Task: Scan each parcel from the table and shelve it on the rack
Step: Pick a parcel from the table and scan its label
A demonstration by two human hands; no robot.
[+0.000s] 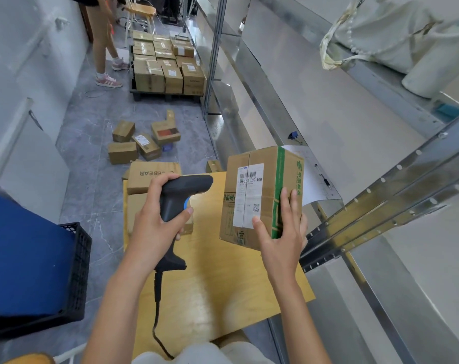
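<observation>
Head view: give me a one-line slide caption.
Left hand grips a barcode scanner beside a labelled cardboard parcel held by the right hand above the table.

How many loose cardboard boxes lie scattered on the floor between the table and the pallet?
5: a plain box, a labelled box, a plain box, an opened box, and a small upright box. More may hide behind the table.

Parcel [257,198] right of scanner [182,195], both above table [223,298]; rack [380,206] right of table
</observation>
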